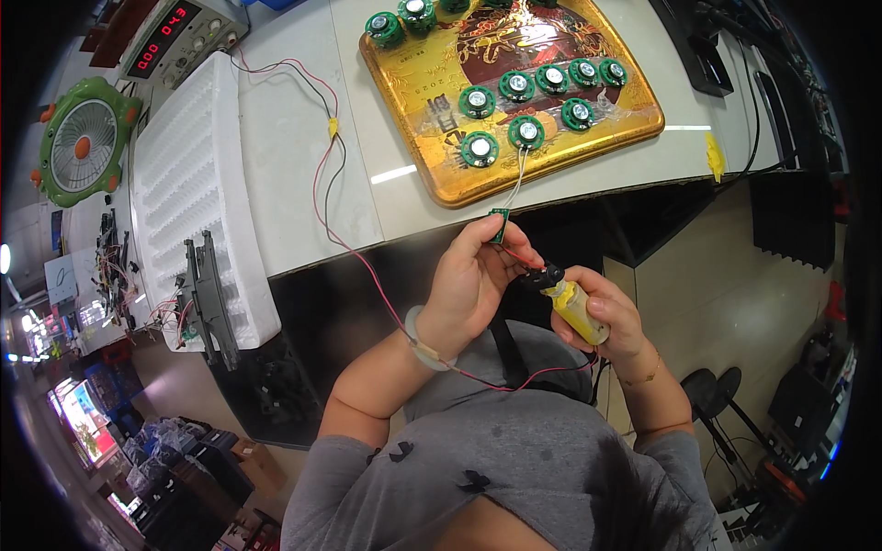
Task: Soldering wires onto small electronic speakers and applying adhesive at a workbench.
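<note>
My left hand (476,280) pinches a small green circuit board (499,223) between thumb and fingers. White wires (518,182) run from that board to one of the small round green speakers (526,132) on a golden tin lid (450,190). Wrapped in my right hand (608,317) is a yellow-handled tool (576,310) with a black head (544,275). Its head meets the fingertips of my left hand, just below the board. A short red wire shows between board and tool; where it ends is hidden. Red and black leads (367,266) reach my right hand from the left.
Left of the white table (349,202) lies a white foam tray (197,138) bearing dark plastic strips (209,298). A power supply (184,32) with a lit red display stands behind it, and a green fan (83,142) at far left. Black equipment (698,46) occupies the right.
</note>
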`<state>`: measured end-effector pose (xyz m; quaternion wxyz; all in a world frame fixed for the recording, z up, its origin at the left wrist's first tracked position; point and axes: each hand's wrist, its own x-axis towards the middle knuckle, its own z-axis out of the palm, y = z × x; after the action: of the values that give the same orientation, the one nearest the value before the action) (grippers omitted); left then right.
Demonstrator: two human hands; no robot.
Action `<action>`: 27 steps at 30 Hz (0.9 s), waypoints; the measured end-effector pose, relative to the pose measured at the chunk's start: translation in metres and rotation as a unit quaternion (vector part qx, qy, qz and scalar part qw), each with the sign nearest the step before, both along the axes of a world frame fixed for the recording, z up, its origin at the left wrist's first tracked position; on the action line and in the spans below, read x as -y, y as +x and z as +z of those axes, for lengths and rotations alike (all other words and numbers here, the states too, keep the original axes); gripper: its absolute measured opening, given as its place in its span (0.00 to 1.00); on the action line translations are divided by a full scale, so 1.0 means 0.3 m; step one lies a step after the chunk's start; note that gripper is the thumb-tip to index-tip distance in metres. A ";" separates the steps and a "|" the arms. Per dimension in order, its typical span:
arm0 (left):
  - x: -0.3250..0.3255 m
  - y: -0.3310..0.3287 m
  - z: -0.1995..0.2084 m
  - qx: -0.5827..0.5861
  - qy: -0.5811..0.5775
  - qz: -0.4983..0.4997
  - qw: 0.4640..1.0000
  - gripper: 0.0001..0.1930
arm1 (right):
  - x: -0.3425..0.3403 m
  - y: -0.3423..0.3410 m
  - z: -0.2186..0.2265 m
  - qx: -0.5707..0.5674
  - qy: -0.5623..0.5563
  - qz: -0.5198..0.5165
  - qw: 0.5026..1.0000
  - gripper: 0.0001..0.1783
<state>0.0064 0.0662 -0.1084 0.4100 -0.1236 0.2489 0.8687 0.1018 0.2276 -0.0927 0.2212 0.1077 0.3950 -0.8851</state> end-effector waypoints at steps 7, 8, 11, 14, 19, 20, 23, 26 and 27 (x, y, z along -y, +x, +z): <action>0.005 0.009 0.032 -0.013 -0.060 0.003 0.998 0.16 | -0.005 0.001 -0.005 0.002 -0.013 -0.014 1.000 0.26; 0.012 0.013 0.031 -0.041 -0.080 0.002 0.996 0.14 | -0.007 0.002 -0.006 0.003 -0.013 -0.015 1.000 0.26; 0.058 0.065 -0.034 -0.214 -0.189 0.058 0.957 0.09 | -0.009 -0.006 0.006 -0.004 -0.007 -0.012 1.000 0.25; 0.083 0.091 -0.055 -0.464 -0.318 0.090 0.822 0.20 | -0.004 -0.008 0.018 -0.011 0.039 0.002 0.999 0.26; 0.036 0.059 0.019 -0.544 -0.389 -0.046 0.742 0.23 | 0.029 0.003 0.055 -0.122 0.345 0.005 0.931 0.25; 0.034 0.058 0.014 -0.526 -0.368 -0.067 0.764 0.21 | 0.032 0.002 0.072 -0.122 0.362 0.030 0.924 0.25; 0.036 0.077 -0.002 -0.399 -0.225 -0.073 0.886 0.21 | 0.041 -0.013 0.079 -0.180 0.401 0.026 0.898 0.25; 0.031 0.066 0.009 -0.299 -0.143 -0.097 0.939 0.18 | 0.041 -0.014 0.081 -0.209 0.446 0.027 0.870 0.25; 0.029 0.063 0.013 -0.226 -0.119 -0.115 0.960 0.18 | 0.043 -0.012 0.081 -0.208 0.445 0.026 0.870 0.25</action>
<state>0.0252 0.0574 -0.1045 0.4228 0.0570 0.4493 0.7849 0.0983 0.2146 -0.0684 0.0850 -0.0025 0.7867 -0.6114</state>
